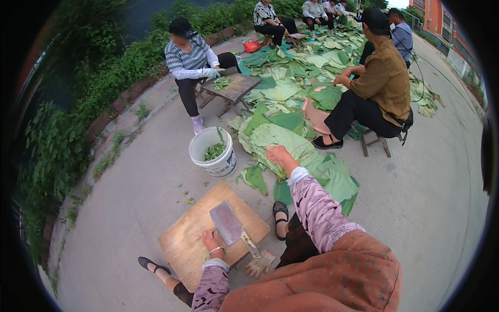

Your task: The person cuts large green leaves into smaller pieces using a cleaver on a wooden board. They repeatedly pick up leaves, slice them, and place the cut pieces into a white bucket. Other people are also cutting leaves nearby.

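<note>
My right hand [281, 156] reaches forward onto a heap of large green lotus leaves [273, 136]; its fingertips touch a leaf, but whether they grip it does not show. On a wooden board [187, 238] in front of me lies my left hand [211, 239], with a bracelet at the wrist and some green bits by it. A cleaver [228, 224] rests flat on the board just right of that hand, its handle toward me. Beside the board's near right corner, a worn glove [260, 264] lies low down. Whether my left hand holds anything is hard to see.
A white bucket [218, 169] with cut greens stands beyond the board. Behind it a person sits at a small wooden table [237, 85] with greens. Another person in brown sits on a stool [376, 143] at the right. More people sit along the leaf heap, near a red bag [252, 46].
</note>
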`<act>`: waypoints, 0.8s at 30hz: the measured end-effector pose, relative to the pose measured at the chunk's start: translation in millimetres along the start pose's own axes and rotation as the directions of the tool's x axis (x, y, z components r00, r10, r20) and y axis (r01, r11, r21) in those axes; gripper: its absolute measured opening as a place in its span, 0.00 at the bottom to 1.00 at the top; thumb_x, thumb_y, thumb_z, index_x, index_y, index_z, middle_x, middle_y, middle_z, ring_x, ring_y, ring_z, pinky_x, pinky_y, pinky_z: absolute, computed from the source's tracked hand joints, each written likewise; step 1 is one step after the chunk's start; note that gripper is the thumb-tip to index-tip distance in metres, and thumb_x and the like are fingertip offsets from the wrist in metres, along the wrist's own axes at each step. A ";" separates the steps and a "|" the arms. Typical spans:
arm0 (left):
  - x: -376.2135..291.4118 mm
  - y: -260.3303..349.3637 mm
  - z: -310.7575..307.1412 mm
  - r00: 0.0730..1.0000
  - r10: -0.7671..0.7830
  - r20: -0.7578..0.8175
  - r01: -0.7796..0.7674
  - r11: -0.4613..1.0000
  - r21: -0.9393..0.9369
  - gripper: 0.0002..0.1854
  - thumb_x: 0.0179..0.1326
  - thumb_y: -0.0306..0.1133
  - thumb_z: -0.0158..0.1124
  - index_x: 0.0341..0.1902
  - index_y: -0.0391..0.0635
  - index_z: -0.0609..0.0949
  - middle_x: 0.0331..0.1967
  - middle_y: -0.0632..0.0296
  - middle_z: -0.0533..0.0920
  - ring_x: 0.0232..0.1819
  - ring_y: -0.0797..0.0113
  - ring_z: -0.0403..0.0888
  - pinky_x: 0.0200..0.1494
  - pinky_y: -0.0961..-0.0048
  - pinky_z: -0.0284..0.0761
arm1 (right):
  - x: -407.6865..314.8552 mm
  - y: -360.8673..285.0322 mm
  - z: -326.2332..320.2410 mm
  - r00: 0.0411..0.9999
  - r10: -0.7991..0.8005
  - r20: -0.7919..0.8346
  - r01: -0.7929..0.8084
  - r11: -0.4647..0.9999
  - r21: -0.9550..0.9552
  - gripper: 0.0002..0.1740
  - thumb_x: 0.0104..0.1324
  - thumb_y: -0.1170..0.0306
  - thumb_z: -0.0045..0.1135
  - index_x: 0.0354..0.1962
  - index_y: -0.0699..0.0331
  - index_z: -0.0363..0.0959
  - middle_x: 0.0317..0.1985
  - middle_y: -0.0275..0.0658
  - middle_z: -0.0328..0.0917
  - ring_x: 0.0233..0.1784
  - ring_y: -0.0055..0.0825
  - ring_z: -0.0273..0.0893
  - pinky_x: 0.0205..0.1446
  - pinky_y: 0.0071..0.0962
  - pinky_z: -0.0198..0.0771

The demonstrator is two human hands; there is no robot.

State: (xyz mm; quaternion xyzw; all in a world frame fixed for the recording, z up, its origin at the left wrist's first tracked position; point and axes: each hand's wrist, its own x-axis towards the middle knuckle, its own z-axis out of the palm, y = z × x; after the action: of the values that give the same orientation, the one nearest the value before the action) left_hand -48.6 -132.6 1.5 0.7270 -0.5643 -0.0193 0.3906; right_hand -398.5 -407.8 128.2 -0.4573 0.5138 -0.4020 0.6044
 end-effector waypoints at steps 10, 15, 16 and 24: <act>-1.0 -2.2 0.0 1.000 -0.012 -0.016 0.011 1.000 -0.028 0.03 0.46 0.25 0.60 0.28 0.44 0.78 0.30 0.55 0.75 0.38 0.54 0.70 0.44 0.62 0.66 | 15.6 13.0 17.5 0.956 -0.290 -0.048 0.166 0.666 -0.727 0.24 0.54 0.57 0.58 0.40 0.70 0.74 0.41 0.56 0.76 0.47 0.51 0.73 0.49 0.40 0.69; 1.2 4.4 5.2 1.000 -0.012 0.000 0.012 1.000 -0.023 0.04 0.46 0.24 0.61 0.29 0.43 0.78 0.31 0.55 0.75 0.39 0.54 0.70 0.46 0.63 0.66 | 8.4 13.4 6.1 0.961 -0.276 0.001 0.149 0.517 -0.843 0.26 0.54 0.57 0.59 0.42 0.70 0.73 0.42 0.55 0.76 0.48 0.47 0.74 0.51 0.37 0.68; -0.6 -0.2 0.8 1.000 -0.006 -0.006 0.006 1.000 -0.027 0.04 0.46 0.24 0.60 0.29 0.43 0.78 0.31 0.55 0.75 0.39 0.54 0.70 0.46 0.63 0.66 | 4.1 9.4 15.4 0.971 -0.239 0.003 0.138 0.552 -0.822 0.26 0.53 0.57 0.59 0.42 0.70 0.73 0.42 0.55 0.76 0.48 0.47 0.74 0.51 0.37 0.68; 0.3 -0.1 2.4 1.000 0.001 -0.008 -0.001 1.000 -0.011 0.03 0.48 0.25 0.59 0.29 0.44 0.78 0.31 0.54 0.75 0.38 0.52 0.71 0.45 0.61 0.66 | 4.9 8.5 8.0 0.956 -0.291 0.039 0.203 0.561 -0.803 0.25 0.53 0.59 0.60 0.42 0.72 0.73 0.41 0.57 0.76 0.47 0.49 0.74 0.50 0.38 0.69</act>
State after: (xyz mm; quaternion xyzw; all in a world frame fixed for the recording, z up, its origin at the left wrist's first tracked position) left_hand -49.5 -134.1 -0.1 0.7245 -0.5632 -0.0194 0.3968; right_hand -389.8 -409.2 119.2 -0.7258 0.5986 -0.2320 0.2470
